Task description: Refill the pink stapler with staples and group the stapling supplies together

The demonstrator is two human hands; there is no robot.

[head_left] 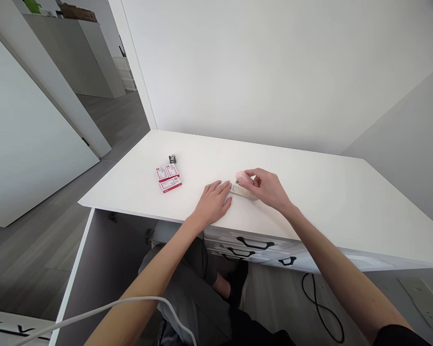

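Observation:
My right hand (265, 186) pinches the pink upper part of what looks like a stapler (243, 177), raised above its pale base. That base (241, 191) lies on the white desktop, with a small printed label near its left end. Flat on the desk, my left hand (213, 201) has its fingers spread, and the fingertips touch the base's left end. My right fingers hide part of the stapler. Off to the left lie small red-and-white boxes (170, 184). A small black-and-silver object (172, 158) sits just behind them; its kind is unclear.
The white desk (317, 192) meets a wall at the back. Below its front edge are drawers with black handles (255, 244) and an open space around my legs. A white cable (130, 300) crosses in front at lower left. A black cord (321, 305) lies on the floor.

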